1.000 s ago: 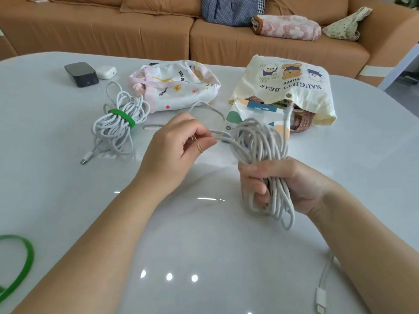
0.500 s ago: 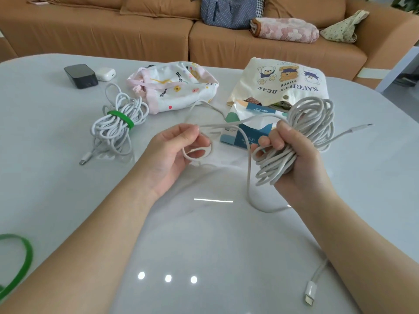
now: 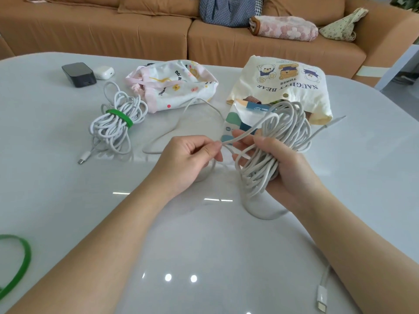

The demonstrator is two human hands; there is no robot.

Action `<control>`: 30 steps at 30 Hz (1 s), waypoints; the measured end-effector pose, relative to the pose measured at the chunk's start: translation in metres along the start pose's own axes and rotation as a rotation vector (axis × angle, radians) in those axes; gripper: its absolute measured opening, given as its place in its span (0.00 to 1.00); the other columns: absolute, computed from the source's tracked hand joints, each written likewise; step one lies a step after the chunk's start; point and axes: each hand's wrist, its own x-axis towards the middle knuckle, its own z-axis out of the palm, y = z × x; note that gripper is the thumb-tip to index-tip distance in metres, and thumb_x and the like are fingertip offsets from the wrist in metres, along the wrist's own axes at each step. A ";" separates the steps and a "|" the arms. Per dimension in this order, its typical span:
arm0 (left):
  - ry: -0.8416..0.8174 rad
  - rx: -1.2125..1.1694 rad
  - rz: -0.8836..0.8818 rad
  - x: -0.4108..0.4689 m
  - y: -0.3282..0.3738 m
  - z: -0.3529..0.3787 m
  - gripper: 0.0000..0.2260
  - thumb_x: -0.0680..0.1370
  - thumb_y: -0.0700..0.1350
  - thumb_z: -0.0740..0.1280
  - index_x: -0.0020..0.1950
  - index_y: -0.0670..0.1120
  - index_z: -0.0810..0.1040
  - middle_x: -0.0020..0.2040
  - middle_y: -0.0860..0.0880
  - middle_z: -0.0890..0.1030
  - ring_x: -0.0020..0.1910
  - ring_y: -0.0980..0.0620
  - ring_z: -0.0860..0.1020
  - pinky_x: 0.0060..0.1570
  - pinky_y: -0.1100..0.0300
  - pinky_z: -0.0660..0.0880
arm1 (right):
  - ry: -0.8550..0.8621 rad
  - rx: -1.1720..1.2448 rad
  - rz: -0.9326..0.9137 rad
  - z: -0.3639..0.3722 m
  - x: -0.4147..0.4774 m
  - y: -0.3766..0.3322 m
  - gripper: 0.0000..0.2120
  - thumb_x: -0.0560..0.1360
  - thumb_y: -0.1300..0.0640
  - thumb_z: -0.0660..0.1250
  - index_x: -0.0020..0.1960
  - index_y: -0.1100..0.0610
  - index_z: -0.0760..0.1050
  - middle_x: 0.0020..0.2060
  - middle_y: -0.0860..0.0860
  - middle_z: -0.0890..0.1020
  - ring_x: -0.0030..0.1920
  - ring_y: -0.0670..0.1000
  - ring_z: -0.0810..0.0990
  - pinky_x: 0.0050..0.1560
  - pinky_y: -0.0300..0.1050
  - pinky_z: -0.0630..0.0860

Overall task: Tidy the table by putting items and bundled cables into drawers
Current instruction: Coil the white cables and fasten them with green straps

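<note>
White cable loops (image 3: 281, 137) sit bunched in the R hand (image 3: 292, 171), fingers curled round them, over the table (image 3: 56, 196). L hand (image 3: 188, 159) pinches one strand of that cable. Another white bundle (image 3: 113, 132) w/ a green band (image 3: 120, 116) lies on the table, to the left.

On the glossy pale grey table (image 3: 56, 200) are set a black rectangular adapter (image 3: 79, 74) and small white plastic case (image 3: 103, 72), far left; a green-banded white cable bundle (image 3: 113, 130) nearer; a pink printed fabric pouch (image 3: 174, 85) and cream bear-print tote (image 3: 283, 87) rightward.
</note>
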 end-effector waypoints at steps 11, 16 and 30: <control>-0.087 0.125 -0.053 -0.004 0.008 0.003 0.19 0.79 0.50 0.64 0.28 0.48 0.74 0.28 0.44 0.63 0.25 0.53 0.59 0.26 0.62 0.57 | 0.077 -0.318 -0.330 0.016 -0.001 0.008 0.07 0.67 0.61 0.71 0.35 0.50 0.82 0.39 0.49 0.84 0.40 0.46 0.80 0.42 0.38 0.75; -0.135 0.067 -0.022 -0.004 0.006 0.006 0.16 0.78 0.52 0.66 0.30 0.51 0.77 0.23 0.54 0.66 0.25 0.54 0.62 0.28 0.62 0.60 | 0.118 -0.202 -0.259 0.020 -0.005 0.000 0.03 0.73 0.62 0.67 0.42 0.61 0.75 0.36 0.57 0.78 0.41 0.54 0.81 0.44 0.47 0.78; 0.120 0.256 0.272 0.003 -0.011 -0.029 0.17 0.65 0.57 0.76 0.33 0.47 0.74 0.27 0.53 0.70 0.29 0.57 0.66 0.32 0.64 0.64 | -0.345 0.114 0.214 -0.011 -0.006 -0.029 0.13 0.56 0.62 0.75 0.37 0.58 0.75 0.40 0.53 0.79 0.32 0.47 0.75 0.33 0.41 0.77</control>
